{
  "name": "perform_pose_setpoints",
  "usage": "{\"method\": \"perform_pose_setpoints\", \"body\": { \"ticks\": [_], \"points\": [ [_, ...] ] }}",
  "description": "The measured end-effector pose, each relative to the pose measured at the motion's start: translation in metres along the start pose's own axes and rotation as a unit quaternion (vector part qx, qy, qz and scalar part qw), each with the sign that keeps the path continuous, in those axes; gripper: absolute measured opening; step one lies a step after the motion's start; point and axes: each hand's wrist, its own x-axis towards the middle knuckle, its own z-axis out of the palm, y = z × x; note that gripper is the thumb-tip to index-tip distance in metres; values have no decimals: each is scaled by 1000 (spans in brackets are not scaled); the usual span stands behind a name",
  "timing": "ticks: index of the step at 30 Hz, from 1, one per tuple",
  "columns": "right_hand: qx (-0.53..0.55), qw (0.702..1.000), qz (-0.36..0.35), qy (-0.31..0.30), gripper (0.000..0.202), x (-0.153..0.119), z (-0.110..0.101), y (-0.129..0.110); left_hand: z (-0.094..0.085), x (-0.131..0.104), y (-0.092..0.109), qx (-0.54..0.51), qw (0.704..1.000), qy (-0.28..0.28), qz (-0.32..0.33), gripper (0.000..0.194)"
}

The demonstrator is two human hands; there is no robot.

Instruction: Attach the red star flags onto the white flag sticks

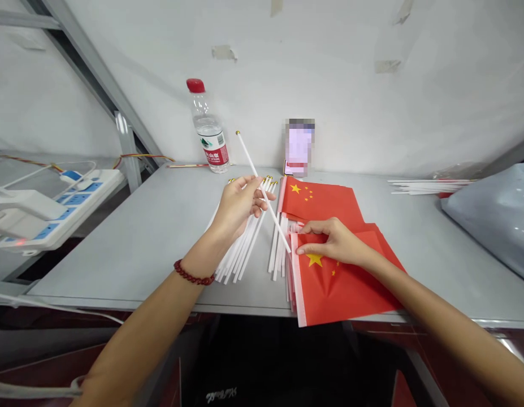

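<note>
A white flagpole stick (247,152) with a gold tip is pinched in my left hand (240,206), slanting down to the right. Its lower end is close to the white sleeve of a red flag (329,294) with yellow stars. My right hand (332,243) pinches that flag near its top left corner, fingers closed on the cloth. More red flags lie stacked beneath it, and another flag pile (325,200) is just behind. Under and beside my left hand lie many white sticks (236,257) with gold tips; a few others (276,257) lie by the flags' sleeves.
A water bottle (209,133) and a phone (299,147) stand against the wall. At the left is a power strip (60,209) with plugs and cables. More white sticks (431,186) and a grey plastic bag (494,209) lie at the right. The table's front edge (245,309) is near me.
</note>
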Motion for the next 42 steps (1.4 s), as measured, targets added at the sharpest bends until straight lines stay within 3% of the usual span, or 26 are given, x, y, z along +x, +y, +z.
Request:
{"method": "perform_pose_setpoints", "body": {
  "ticks": [4,12,31,36,42],
  "points": [
    [26,1000,0,-3,27,0,-1,-2,0,1,0,-11,1000,13,-10,10],
    [29,999,13,-9,23,-1,-2,-2,2,-1,-4,17,998,-46,26,20],
    [-53,997,-58,-24,26,0,1,-2,7,-4,-4,36,997,-28,67,14],
    [-83,991,-103,23,26,0,1,3,7,-7,-1,49,997,-23,57,15],
    [-94,986,-102,88,16,1,-2,7,6,-8,-2,55,995,-41,74,16]
  ]
}}
